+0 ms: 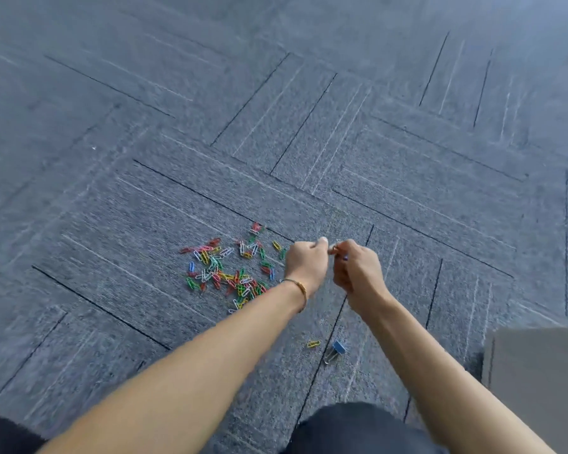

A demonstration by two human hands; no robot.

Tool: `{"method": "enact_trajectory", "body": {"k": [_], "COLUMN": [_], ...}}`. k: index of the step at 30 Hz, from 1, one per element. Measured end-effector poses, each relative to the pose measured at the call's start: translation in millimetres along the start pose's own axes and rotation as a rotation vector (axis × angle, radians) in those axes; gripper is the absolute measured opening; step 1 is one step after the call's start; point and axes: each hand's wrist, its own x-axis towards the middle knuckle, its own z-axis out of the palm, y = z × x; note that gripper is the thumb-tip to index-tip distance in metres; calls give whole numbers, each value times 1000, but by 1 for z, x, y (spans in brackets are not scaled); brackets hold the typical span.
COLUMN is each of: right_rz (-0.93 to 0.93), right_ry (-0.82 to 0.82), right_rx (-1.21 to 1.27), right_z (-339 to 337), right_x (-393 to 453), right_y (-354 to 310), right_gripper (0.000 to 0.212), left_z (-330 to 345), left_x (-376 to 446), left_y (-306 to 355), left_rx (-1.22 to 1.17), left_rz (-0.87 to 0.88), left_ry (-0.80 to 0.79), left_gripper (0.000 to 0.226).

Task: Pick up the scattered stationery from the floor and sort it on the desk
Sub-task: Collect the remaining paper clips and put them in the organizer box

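A heap of coloured paper clips (225, 271) lies scattered on the grey carpet, left of my hands. My left hand (305, 262) is closed into a fist just right of the heap, a bracelet on its wrist. My right hand (354, 268) touches it fingertip to fingertip, pinching a small metal clip (336, 249) with a bit of blue showing under the fingers. What the left fist encloses is hidden. Nearer to me, a single yellow paper clip (313, 344) and a blue binder clip (335, 350) lie on the carpet between my forearms.
Grey carpet tiles (276, 126) with dark seams cover the whole floor. A brown-grey flat surface, perhaps a box or furniture corner (538, 365), juts in at the right edge. My dark-clothed knees (358, 427) show at the bottom.
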Motion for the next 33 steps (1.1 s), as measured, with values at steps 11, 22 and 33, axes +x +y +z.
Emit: {"method": "enact_trajectory", "body": {"k": [11, 22, 33], "right_rz": [-382, -464, -468], "right_ry": [146, 295, 566], "right_rx": [32, 272, 465], "right_z": [-5, -78, -169], "right_x": [-176, -447, -648], "right_y": [-245, -486, -562], "right_gripper": [45, 45, 47], "left_z": [-83, -122, -111], "left_x": [-155, -441, -640], "left_y": [229, 473, 563], "left_rx": [-83, -190, -176], "left_rz": [398, 472, 460], "left_ry": [82, -122, -485], "left_gripper": [56, 51, 49]}}
